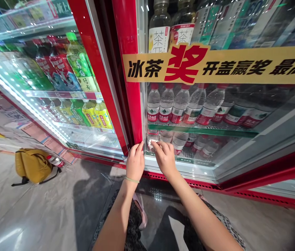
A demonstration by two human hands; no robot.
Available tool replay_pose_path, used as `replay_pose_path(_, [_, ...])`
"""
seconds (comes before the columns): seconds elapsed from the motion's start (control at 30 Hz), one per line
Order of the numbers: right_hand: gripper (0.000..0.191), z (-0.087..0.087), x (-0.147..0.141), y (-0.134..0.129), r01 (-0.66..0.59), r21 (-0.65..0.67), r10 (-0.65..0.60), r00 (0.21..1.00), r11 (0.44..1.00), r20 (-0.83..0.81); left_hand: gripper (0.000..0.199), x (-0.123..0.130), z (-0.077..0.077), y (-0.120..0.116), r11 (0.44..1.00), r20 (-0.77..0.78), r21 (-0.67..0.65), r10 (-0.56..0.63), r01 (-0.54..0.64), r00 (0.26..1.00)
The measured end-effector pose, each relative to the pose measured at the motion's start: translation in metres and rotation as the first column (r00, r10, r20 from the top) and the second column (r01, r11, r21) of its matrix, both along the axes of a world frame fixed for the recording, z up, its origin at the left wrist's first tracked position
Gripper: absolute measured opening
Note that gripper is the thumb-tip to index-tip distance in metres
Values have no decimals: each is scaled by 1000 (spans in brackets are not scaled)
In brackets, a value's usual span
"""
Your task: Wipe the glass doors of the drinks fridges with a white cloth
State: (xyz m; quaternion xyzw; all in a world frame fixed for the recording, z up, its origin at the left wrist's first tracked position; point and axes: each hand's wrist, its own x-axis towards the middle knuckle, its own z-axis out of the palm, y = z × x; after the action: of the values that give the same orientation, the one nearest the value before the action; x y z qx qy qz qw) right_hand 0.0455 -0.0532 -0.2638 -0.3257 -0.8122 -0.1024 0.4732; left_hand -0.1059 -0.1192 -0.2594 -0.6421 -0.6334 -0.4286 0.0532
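My right hand (166,157) pinches a crumpled white tissue (151,143) and presses it to the glass door (202,139) of a drinks cooler, low down near the frame. My left hand (135,161) grips the red door frame (133,104) at its lower end, fingers close together round the edge. Behind the glass, close to my right hand, stand water bottles (165,104) with red caps and red labels. A yellow banner (241,66) with black and red lettering runs across the glass above both hands.
A second cooler (87,62) to the left holds rows of coloured drink bottles. On the grey tiled floor (58,209) lie a mustard-yellow backpack (33,165) and a red-capped bottle (55,161) beside it. Stacked cartons (39,136) sit along the left cooler's base.
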Motion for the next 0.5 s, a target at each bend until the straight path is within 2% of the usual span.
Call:
replay_pose_path(0.07, [39,1,-2,1,-6,11,6,1000,1000,5,45,-2,1,-1,1000,11,-6,-7,7,1000])
replay_pose_path(0.2, [38,1,-7,1,-88,-20,90,989,996,121,43,-5,1,-2,1000,20,3,-1,1,1000])
replay_pose_path(0.37, [43,1,-11,1,-19,-19,20,998,1000,53,44,-7,2,-3,1000,50,7,3,-3,999])
replay_pose_path(0.5, [44,0,-17,0,-68,-47,75,986,997,152,45,-8,3,-3,1000,69,-5,7,-6,998])
